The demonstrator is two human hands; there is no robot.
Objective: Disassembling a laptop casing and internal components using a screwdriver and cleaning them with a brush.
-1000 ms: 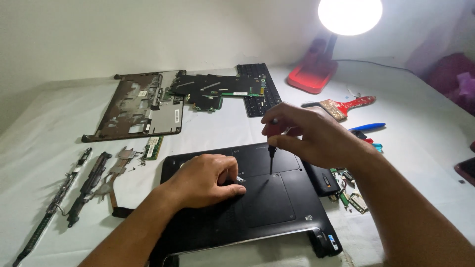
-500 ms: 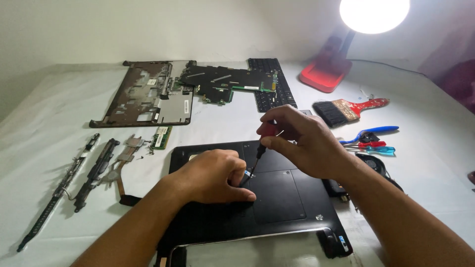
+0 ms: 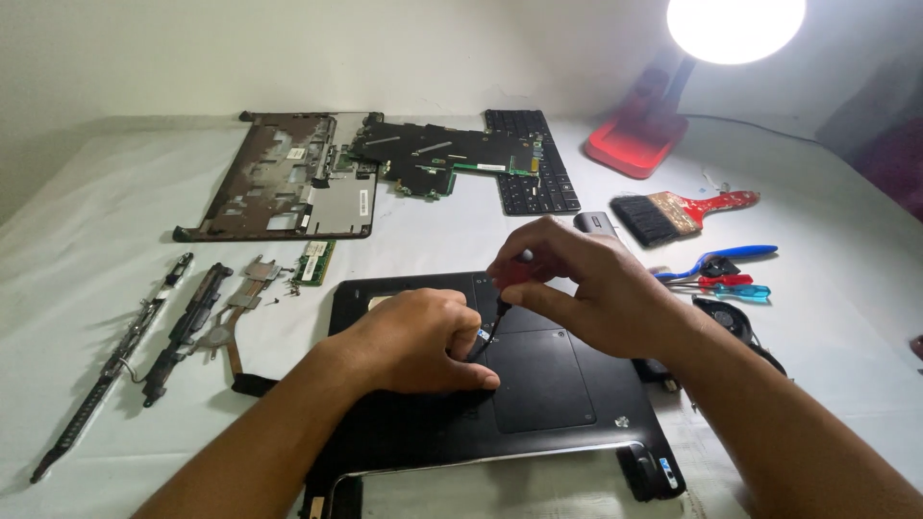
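A black laptop palm-rest panel [image 3: 538,404] with a touchpad lies flat in front of me on the white table. My left hand [image 3: 423,336] rests on the panel's left half, fingers curled and pressing down. My right hand [image 3: 586,284] grips a small screwdriver [image 3: 500,308], held nearly upright but tilted. Its tip touches the panel just beside my left fingertips. The spot under the tip is partly hidden by my fingers.
A laptop frame [image 3: 279,187], a motherboard [image 3: 433,154] and a keyboard [image 3: 529,168] lie at the back. Hinges and a heat pipe [image 3: 183,327] lie left. A red lamp [image 3: 663,115], a brush [image 3: 683,213], pliers [image 3: 716,274] and a fan [image 3: 726,317] sit right.
My right hand has brought the screwdriver leftward and down, close to my left fingertips. The view has shifted, so the table's things sit lower and more to the right.
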